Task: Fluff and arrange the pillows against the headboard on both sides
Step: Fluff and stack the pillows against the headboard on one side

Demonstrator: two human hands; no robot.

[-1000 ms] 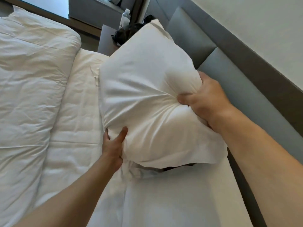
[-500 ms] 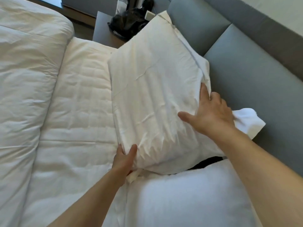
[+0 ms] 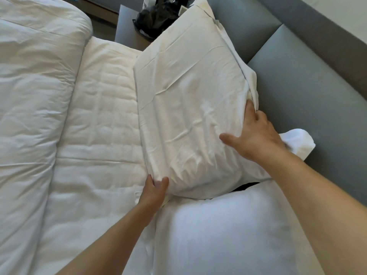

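Observation:
A white pillow [image 3: 190, 100] leans tilted against the grey padded headboard [image 3: 309, 92], its far corner pointing up. My right hand [image 3: 256, 133] grips its right edge, fingers curled into the loose pillowcase fabric beside the headboard. My left hand [image 3: 155, 193] pinches the pillow's near lower corner where it meets the mattress. A second white pillow [image 3: 228, 233] lies flat below, between my forearms, with the held pillow's lower edge overlapping it.
A rumpled white duvet [image 3: 33, 108] is bunched along the left. The quilted mattress pad [image 3: 99, 135] lies bare between duvet and pillows. A bedside table [image 3: 127, 36] with a black bag [image 3: 156, 16] stands beyond the bed's far end.
The pillow has come down from being lifted and squeezed to leaning against the headboard. My right hand shifted from the pillow's middle to its right edge; my left hand stayed at the lower corner.

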